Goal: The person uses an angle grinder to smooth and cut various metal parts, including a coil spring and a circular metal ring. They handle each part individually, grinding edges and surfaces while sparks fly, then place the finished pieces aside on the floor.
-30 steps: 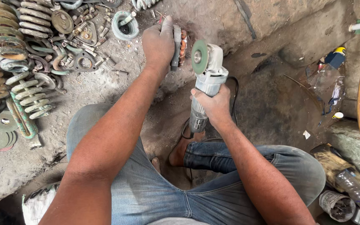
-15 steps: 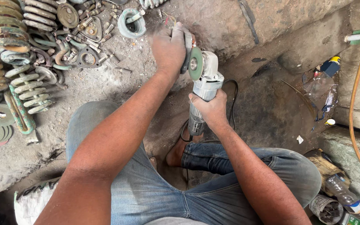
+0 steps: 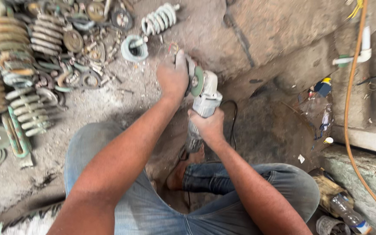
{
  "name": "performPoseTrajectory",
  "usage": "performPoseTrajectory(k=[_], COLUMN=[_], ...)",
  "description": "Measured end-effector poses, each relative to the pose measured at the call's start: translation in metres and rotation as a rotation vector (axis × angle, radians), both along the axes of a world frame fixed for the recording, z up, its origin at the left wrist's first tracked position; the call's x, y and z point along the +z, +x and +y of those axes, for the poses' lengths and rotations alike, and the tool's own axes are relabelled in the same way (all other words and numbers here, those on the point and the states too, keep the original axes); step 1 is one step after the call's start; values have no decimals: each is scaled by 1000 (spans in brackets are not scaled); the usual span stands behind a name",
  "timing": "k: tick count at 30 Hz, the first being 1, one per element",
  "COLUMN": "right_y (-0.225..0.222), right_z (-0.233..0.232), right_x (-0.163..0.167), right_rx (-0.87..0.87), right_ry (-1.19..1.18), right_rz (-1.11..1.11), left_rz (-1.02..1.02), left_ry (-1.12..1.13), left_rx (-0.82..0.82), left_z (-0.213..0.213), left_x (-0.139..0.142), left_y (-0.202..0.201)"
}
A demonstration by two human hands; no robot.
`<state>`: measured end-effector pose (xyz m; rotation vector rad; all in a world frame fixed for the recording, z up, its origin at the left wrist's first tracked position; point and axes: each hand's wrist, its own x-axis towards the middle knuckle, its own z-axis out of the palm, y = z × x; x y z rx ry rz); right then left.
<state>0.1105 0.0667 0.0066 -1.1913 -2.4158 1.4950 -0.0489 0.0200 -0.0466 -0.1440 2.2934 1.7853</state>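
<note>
My right hand [image 3: 207,126] grips the body of a grey angle grinder [image 3: 205,104] whose green disc [image 3: 197,81] faces left. My left hand [image 3: 173,77] is closed around a small metal part [image 3: 191,69] held right against the disc; most of that part is hidden under my fingers. Both hands are over a dusty stone slab [image 3: 257,39], above my knees in blue jeans [image 3: 257,182]. The grinder's black cable [image 3: 233,117] loops down to the right of my right hand.
Rusty coil springs [image 3: 11,48] and several metal rings and discs lie piled at the left. A white spring [image 3: 159,18] and a ring [image 3: 133,48] lie beyond my left hand. An orange hose [image 3: 348,109] runs down the right. Plastic bottles [image 3: 347,209] sit lower right.
The view has shifted, so both hands and the grinder appear lower in frame. My left hand now holds the part tighter against the disc. The right hand's grip is unchanged.
</note>
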Motion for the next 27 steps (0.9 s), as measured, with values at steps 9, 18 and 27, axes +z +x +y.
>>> performPoseTrajectory(k=[9,18,27], right_y=[-2,-1,11], right_z=[-3,12,22], right_x=[0,11,13], right_rx=[-21,-204,-280], right_ry=[-48,-362,-364], right_rz=[-95,222,239], left_rz=[-107,-25,102], left_ry=[36,42,-66], left_rx=[28,-40,-217], left_z=[-2,-4,-7], left_x=[0,9,14], left_y=[-2,-17,-10])
